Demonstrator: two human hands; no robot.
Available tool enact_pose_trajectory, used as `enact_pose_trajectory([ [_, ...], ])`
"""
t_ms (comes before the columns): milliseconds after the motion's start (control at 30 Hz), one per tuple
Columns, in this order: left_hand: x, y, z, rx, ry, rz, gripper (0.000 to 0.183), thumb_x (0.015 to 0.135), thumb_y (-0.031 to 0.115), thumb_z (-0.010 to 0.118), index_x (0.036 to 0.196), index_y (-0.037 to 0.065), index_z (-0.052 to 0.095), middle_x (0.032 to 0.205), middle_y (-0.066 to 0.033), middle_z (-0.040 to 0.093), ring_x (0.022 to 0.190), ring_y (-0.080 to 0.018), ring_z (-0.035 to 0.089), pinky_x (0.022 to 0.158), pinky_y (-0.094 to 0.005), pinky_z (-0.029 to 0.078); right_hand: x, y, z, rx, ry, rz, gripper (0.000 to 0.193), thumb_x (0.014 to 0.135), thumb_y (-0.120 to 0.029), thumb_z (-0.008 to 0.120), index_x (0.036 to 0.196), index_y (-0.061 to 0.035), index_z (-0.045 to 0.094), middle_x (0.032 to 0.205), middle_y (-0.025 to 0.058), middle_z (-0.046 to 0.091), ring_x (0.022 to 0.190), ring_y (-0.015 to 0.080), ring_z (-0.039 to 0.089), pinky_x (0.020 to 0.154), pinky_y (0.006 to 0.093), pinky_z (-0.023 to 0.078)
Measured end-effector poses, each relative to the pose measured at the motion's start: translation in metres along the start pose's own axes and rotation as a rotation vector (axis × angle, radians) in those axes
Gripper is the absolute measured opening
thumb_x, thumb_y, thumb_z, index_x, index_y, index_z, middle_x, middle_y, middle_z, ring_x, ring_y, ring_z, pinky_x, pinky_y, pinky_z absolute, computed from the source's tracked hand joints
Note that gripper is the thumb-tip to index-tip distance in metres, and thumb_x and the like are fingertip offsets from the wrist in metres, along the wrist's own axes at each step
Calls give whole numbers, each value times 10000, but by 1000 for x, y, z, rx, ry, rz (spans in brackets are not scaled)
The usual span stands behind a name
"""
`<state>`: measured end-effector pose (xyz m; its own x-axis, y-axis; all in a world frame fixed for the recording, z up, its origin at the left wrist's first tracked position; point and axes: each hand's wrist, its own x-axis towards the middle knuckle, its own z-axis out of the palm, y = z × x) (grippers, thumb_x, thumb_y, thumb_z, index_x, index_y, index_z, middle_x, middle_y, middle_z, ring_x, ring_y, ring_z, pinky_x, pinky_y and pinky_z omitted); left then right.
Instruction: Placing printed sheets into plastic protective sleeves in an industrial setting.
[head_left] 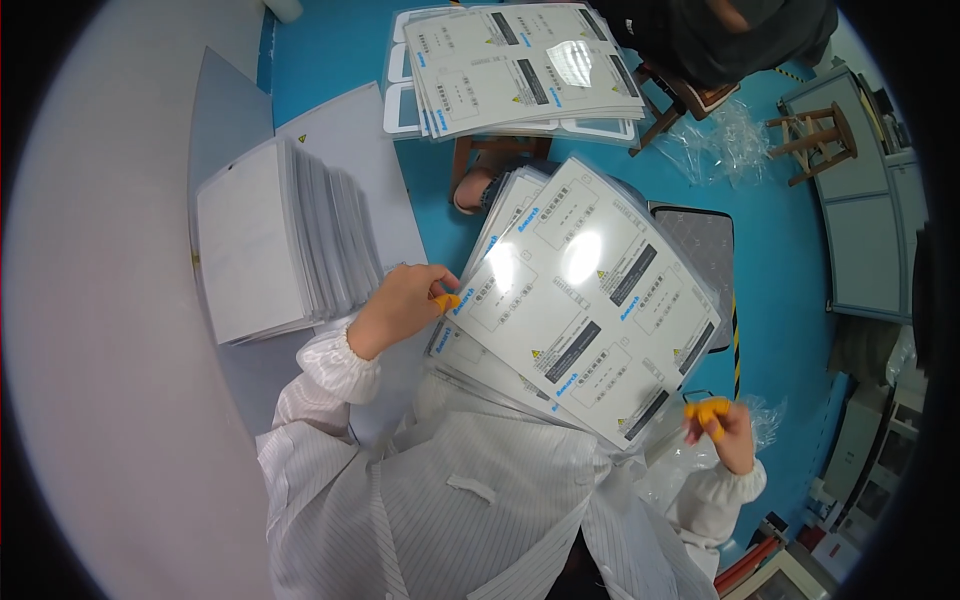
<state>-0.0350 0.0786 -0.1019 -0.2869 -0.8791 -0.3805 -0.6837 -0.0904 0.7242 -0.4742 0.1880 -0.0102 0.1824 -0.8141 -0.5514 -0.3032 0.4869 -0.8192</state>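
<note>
1. My left hand [397,308] was on the left corner of the top printed sheet [600,290] (couldn't tell if I'd pinched it).
2. That sheet lay between my hands, askew on a stack [480,362].
3. My right hand [728,435] hung half-curled, empty, just beside its lower-right edge.

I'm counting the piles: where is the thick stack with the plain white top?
In the head view, the thick stack sits on the grey surface at left, between the pale wall and the left hand.
</note>
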Motion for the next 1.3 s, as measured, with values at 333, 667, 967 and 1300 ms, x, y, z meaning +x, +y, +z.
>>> enact_pose_trajectory([
  [333, 2, -8, -6, -546, -172, -160, 251, 759, -82, 563, 990, -5, 625, 727, -42, 602, 645, -108, 620, 593, -210, 532, 166, -33, 224, -641, -10, -610, 346, 632, -192, 784, 836, -20, 564, 795, 85, 543, 659, 245, 570, 585, 312, 466],
  [667, 3, -20, -1, -599, -171, -131, 319, 733, -116, 527, 1009, 15, 617, 729, -45, 602, 677, -125, 642, 588, -213, 546, 196, -8, 233, -401, 172, -521, 312, 616, -87, 778, 805, 15, 552, 742, 98, 502, 636, 258, 542, 572, 324, 454],
  [967, -1, -20, 0, -604, -145, -155, 311, 769, -86, 543, 1053, 16, 619, 795, -58, 623, 705, -138, 646, 648, -224, 533, 192, -9, 238, -393, -40, -498, 186, 692, 1, 676, 842, 40, 572, 801, 96, 516, 673, 196, 547, 599, 265, 448],
  [1300, 2, -24, 9, -375, -48, -61, 353, 788, -58, 562, 1126, 33, 603, 868, -62, 630, 752, -99, 578, 734, -236, 501, 187, 8, 207, 130, -134, -464, 185, 836, -135, 560, 934, 19, 528, 1054, 101, 604, 843, 126, 538, 801, 248, 433],
])
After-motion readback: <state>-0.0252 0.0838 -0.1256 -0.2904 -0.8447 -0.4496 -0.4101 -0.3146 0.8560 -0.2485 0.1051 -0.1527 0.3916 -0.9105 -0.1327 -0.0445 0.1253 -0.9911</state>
